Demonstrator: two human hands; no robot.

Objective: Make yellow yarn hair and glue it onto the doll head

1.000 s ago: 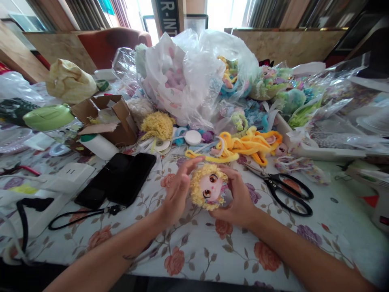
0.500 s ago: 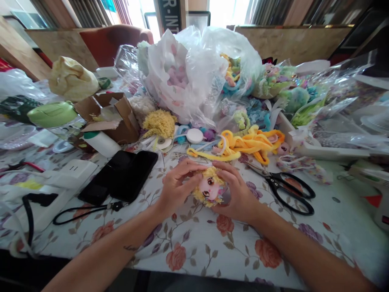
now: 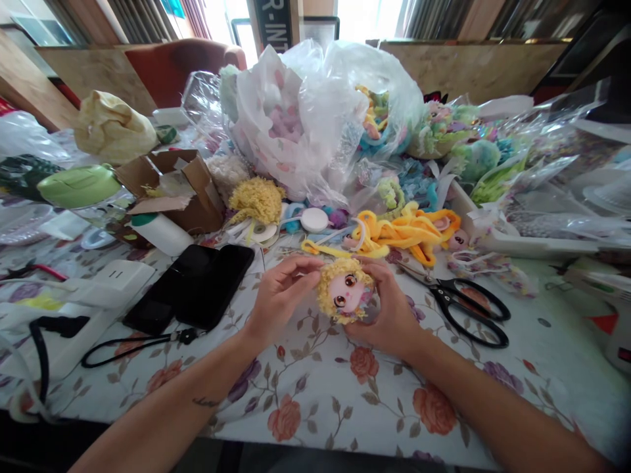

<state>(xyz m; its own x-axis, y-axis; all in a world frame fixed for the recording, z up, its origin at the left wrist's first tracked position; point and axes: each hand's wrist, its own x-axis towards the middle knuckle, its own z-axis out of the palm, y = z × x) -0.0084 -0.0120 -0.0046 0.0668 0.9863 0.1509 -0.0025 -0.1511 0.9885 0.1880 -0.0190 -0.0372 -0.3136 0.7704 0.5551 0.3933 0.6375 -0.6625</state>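
Note:
A doll head [image 3: 349, 292] with curly yellow yarn hair, a pale pink face and big brown eyes is tilted above the flowered tablecloth. My right hand [image 3: 387, 302] grips it from the right, thumb below and fingers behind the hair. My left hand [image 3: 288, 289] is at the head's left side, fingers loosely curved and a little apart, the tips close to the curls. Whether those tips touch the hair I cannot tell. Just beyond the head lies a bundle of yellow-orange fuzzy strips [image 3: 394, 233].
Black-handled scissors [image 3: 466, 309] lie to the right. Two black phones [image 3: 197, 286], a strap [image 3: 133, 348] and a white power strip [image 3: 64, 328] are on the left. Behind stand a cardboard box [image 3: 172, 190], a yellow yarn clump [image 3: 257, 200] and large plastic bags [image 3: 320, 125] of plush pieces.
The doll head has risen slightly and turned, showing more of its face and hair. My left fingers have drawn back from its front to the left edge; my right hand keeps its grip.

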